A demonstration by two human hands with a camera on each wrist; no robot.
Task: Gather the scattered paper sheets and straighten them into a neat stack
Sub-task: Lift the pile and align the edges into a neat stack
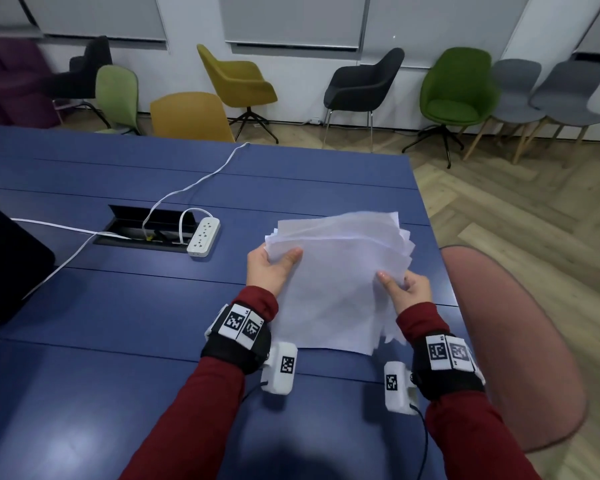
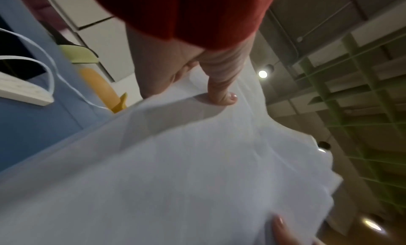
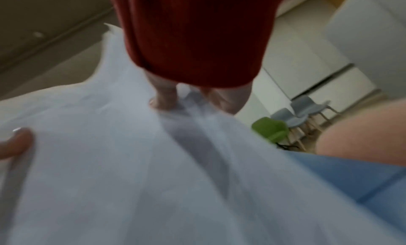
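A loose bundle of white paper sheets (image 1: 340, 271) is held up over the right part of the blue table (image 1: 118, 306), its edges fanned and uneven at the right side. My left hand (image 1: 274, 263) grips the bundle's upper left edge, thumb on top. My right hand (image 1: 406, 289) pinches the right edge, thumb on the front sheet. In the left wrist view the paper sheets (image 2: 186, 170) fill the frame with my left hand (image 2: 197, 85) on them. The right wrist view, blurred, shows the paper sheets (image 3: 131, 179) and my right hand (image 3: 189, 101) pinching them.
A white power strip (image 1: 204, 236) with cables lies by an open cable hatch (image 1: 146, 227) in the table. A dark screen (image 1: 4, 265) stands at the left edge. A pink chair back (image 1: 513, 341) is at my right. Several chairs line the far wall.
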